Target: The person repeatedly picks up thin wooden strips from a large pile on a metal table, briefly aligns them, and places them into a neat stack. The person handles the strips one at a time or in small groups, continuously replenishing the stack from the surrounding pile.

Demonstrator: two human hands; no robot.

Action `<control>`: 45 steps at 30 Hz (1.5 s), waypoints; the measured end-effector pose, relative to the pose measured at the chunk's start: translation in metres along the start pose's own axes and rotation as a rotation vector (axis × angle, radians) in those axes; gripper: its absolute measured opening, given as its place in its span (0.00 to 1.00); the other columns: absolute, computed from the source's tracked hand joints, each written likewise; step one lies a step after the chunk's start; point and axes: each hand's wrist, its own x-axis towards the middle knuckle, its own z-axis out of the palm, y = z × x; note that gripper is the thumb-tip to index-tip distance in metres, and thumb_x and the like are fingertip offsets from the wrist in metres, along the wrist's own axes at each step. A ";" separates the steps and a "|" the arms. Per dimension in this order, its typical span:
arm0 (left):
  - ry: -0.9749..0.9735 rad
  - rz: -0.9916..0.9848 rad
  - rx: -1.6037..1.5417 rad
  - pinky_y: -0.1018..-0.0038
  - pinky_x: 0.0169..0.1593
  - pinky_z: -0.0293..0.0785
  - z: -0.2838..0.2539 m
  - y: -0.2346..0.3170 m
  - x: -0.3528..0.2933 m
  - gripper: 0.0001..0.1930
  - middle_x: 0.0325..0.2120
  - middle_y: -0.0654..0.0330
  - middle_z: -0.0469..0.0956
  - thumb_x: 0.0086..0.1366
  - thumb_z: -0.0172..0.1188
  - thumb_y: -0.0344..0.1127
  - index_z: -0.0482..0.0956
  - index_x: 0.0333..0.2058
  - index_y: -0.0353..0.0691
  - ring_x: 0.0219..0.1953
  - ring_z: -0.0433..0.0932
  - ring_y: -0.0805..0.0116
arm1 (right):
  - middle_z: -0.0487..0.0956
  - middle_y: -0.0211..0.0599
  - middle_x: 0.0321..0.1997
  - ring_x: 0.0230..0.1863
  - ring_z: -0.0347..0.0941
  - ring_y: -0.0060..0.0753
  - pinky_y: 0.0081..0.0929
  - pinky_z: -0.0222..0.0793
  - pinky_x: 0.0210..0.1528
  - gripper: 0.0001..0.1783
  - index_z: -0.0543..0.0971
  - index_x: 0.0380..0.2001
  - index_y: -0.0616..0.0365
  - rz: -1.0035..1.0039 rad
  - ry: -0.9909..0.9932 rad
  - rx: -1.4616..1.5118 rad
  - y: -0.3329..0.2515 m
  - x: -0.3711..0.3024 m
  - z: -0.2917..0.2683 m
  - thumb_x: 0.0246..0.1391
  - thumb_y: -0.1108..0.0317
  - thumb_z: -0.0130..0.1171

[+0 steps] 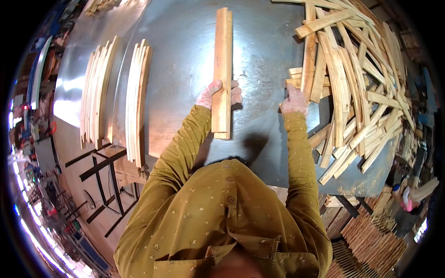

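While you stand over the dull grey metal table [185, 55], its sheen fills the upper middle of the frame and catches bright glare at the upper left. Two neat rows of stacked slats [116, 97] lie on edge at the left of the frame, well apart from your hands. A loose heap of wooden strips [357, 78] sprawls across the upper right, spilling over the table's edge. Lower left, you see black metal table legs [99, 171] over a pale floor; lower right, more stacked wood [371, 241] sits on the ground.

Your left hand [214, 95] comes up from the bottom on an ochre sleeve, fingers wrapped around a small bundle of wooden slats [222, 55] near its lower end. That bundle lies flat on the table in the centre of the frame, running straight up toward the top edge. Your right hand [293, 101] reaches to the right of centre, at the heap's near edge, touching the ends of strips there; whether its fingers are closed on one, you cannot tell.
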 end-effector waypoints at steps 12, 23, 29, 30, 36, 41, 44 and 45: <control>0.437 0.260 0.377 0.65 0.47 0.80 -0.001 -0.018 -0.007 0.27 0.47 0.51 0.79 0.63 0.64 0.34 0.70 0.59 0.34 0.44 0.80 0.61 | 0.76 0.47 0.51 0.44 0.75 0.34 0.35 0.74 0.47 0.36 0.61 0.65 0.61 0.370 -0.575 1.654 -0.151 -0.081 0.000 0.57 0.65 0.63; 0.009 0.055 0.037 0.52 0.39 0.83 -0.023 -0.006 -0.047 0.30 0.38 0.41 0.79 0.63 0.63 0.52 0.69 0.54 0.34 0.36 0.82 0.44 | 0.76 0.40 0.45 0.38 0.75 0.35 0.35 0.78 0.39 0.32 0.64 0.61 0.56 0.605 -0.642 2.093 -0.106 -0.104 0.001 0.55 0.64 0.64; 0.059 -0.086 0.272 0.57 0.34 0.81 -0.063 -0.061 -0.101 0.34 0.40 0.47 0.79 0.56 0.71 0.41 0.64 0.57 0.38 0.33 0.81 0.52 | 0.76 0.37 0.42 0.34 0.73 0.30 0.32 0.78 0.35 0.33 0.64 0.63 0.53 0.563 -0.599 1.844 -0.126 -0.109 0.004 0.57 0.62 0.62; 0.005 -0.109 0.241 0.59 0.32 0.80 -0.069 -0.065 -0.111 0.34 0.38 0.49 0.79 0.56 0.71 0.39 0.65 0.57 0.39 0.31 0.80 0.56 | 0.76 0.36 0.43 0.34 0.73 0.28 0.30 0.77 0.33 0.30 0.64 0.63 0.54 0.539 -0.537 1.748 -0.132 -0.112 0.005 0.59 0.64 0.58; 0.315 0.191 0.681 0.65 0.25 0.78 0.001 0.059 -0.135 0.29 0.31 0.56 0.77 0.57 0.69 0.32 0.67 0.56 0.41 0.25 0.78 0.63 | 0.74 0.33 0.41 0.32 0.71 0.25 0.27 0.75 0.30 0.28 0.64 0.63 0.54 0.598 -0.452 1.606 -0.149 -0.109 0.007 0.60 0.66 0.55; 0.431 0.613 1.582 0.60 0.42 0.81 -0.014 0.325 -0.107 0.33 0.37 0.52 0.80 0.57 0.67 0.33 0.65 0.61 0.38 0.37 0.81 0.56 | 0.74 0.31 0.40 0.30 0.71 0.26 0.28 0.75 0.29 0.29 0.64 0.61 0.52 0.475 -0.440 1.624 -0.174 -0.095 0.029 0.58 0.65 0.60; 0.953 0.274 2.050 0.56 0.50 0.76 -0.028 0.394 -0.094 0.31 0.42 0.42 0.81 0.61 0.60 0.44 0.66 0.60 0.39 0.45 0.80 0.46 | 0.74 0.29 0.39 0.29 0.70 0.21 0.24 0.74 0.27 0.26 0.66 0.61 0.52 0.635 -0.384 1.571 -0.204 -0.088 0.039 0.60 0.68 0.57; 1.016 0.155 2.084 0.55 0.51 0.75 -0.040 0.403 -0.084 0.30 0.43 0.40 0.80 0.62 0.58 0.47 0.67 0.60 0.38 0.47 0.80 0.44 | 0.74 0.29 0.39 0.29 0.70 0.21 0.24 0.74 0.27 0.26 0.66 0.61 0.51 0.645 -0.365 1.583 -0.210 -0.091 0.046 0.60 0.68 0.58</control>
